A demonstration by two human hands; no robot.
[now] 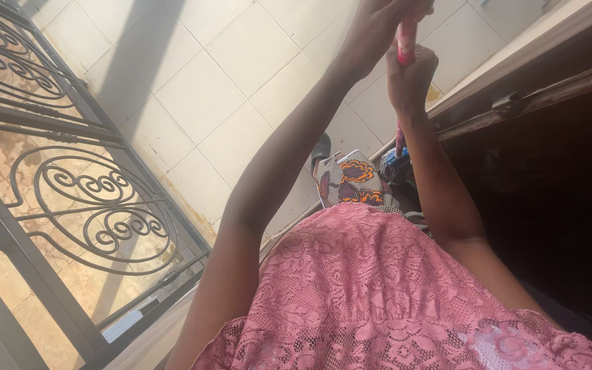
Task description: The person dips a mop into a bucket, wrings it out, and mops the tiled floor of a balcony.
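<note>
Both hands, left (371,31) above right (411,75), grip a stiff, light-looking pink stick (406,41) with fingers wrapped mid-shaft.

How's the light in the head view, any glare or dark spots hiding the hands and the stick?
Head view: strong sun washes out the floor tiles, with railing shadows across them; left hand and right hand on the pink handle stay readable; the doorway is nearly black.
</note>
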